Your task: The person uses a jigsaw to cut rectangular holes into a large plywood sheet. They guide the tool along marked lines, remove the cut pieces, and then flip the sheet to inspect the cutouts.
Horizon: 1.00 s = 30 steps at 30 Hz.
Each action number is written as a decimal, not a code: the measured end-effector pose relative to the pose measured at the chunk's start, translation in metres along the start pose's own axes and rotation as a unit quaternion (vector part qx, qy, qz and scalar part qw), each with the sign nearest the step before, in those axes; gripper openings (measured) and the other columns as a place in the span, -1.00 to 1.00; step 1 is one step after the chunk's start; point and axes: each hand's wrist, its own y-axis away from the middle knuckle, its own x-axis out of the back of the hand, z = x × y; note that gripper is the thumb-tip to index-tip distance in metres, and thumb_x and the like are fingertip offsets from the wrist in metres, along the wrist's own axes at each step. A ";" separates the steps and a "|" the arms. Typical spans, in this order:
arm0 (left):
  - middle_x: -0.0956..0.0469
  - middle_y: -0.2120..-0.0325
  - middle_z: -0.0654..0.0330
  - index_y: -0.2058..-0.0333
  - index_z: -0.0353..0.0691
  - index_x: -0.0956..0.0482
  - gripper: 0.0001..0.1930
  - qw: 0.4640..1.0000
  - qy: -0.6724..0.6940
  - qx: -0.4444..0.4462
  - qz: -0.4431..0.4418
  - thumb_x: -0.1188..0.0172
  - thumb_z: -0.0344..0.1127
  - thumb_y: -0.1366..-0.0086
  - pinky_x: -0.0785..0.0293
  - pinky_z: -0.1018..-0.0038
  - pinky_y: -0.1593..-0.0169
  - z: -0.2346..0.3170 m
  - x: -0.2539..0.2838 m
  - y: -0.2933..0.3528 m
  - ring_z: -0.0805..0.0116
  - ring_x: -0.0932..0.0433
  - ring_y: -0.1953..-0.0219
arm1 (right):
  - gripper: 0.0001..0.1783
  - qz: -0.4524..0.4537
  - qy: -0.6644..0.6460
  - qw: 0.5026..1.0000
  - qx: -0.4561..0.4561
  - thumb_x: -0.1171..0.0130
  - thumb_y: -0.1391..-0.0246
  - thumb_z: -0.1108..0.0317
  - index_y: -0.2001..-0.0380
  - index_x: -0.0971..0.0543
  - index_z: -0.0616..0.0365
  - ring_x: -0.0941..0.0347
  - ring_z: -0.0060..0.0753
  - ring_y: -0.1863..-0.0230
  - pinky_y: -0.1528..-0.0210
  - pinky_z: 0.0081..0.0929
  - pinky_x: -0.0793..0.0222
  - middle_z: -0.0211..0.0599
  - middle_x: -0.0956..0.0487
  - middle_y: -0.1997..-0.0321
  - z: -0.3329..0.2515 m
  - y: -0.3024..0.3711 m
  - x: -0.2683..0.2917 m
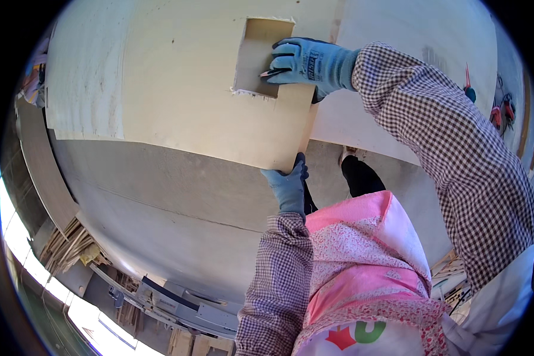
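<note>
A large cream board [202, 113] lies in front of me, with a rectangular cutout [256, 56] near its right end. The cutout's edges look ragged and whitish. My left hand [288, 187] is closed on the board's near right corner, its thumb at the edge and part of the fingers hidden. My right hand [308, 62] reaches over the cutout's right side, fingers curled. A thin, pointed, pencil-like tool [271, 73] sticks out to the left from those fingers; the rest of it is hidden. Both hands wear blue work gloves with dark palms.
Beneath and right of the board lies a paler surface [391, 113]. At the far right are a red-and-green pointed tool [469, 89] and red-handled tools [502, 113]. Grey floor [178, 196] shows below. Wood strips [71, 246] are piled at the lower left.
</note>
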 end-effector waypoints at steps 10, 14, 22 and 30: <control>-0.43 0.36 0.09 0.08 -0.31 -0.25 -0.38 0.989 -0.012 0.074 -0.124 -0.02 0.14 -0.11 -0.55 0.31 0.34 0.008 0.029 -0.025 0.21 -0.53 0.39 | 0.05 0.068 0.034 0.996 -0.050 -0.36 0.55 0.01 -0.14 -0.14 -0.11 -0.14 -0.36 -0.08 -0.31 -0.32 0.24 -0.46 -0.30 0.07 -0.006 0.000 -0.016; -0.37 0.25 0.03 0.05 -0.30 -0.17 -0.37 0.995 -0.030 0.077 -0.062 0.00 0.12 -0.13 -0.55 0.29 0.37 0.011 0.012 -0.020 0.15 -0.53 0.42 | -0.02 0.051 -0.033 0.991 -0.122 -0.34 0.44 0.18 -0.15 -0.11 -0.12 0.07 -0.27 -0.25 -0.32 -0.30 0.33 -0.42 -0.17 -0.16 -0.019 0.011 -0.013; -0.42 0.39 0.00 0.06 -0.32 -0.17 -0.42 0.986 -0.055 0.132 -0.080 0.08 0.10 -0.18 -0.56 0.27 0.39 0.023 0.017 -0.020 0.13 -0.53 0.46 | -0.36 0.458 -0.314 0.733 -0.393 -0.16 0.14 0.15 -0.06 -0.26 0.01 -0.17 -0.12 -0.10 -0.08 -0.13 -0.12 -0.23 -0.32 -0.04 -0.035 0.018 -0.023; -0.50 0.47 -0.12 0.13 -0.40 -0.25 -0.37 0.967 -0.096 0.210 -0.108 0.16 0.17 -0.18 -0.55 0.26 0.42 0.035 0.001 -0.004 0.08 -0.54 0.51 | -0.34 0.368 -0.199 0.545 -0.727 -0.08 0.11 0.05 0.00 -0.27 0.26 -0.19 -0.01 -0.02 -0.02 -0.18 -0.14 -0.03 -0.31 -0.02 -0.040 -0.014 -0.028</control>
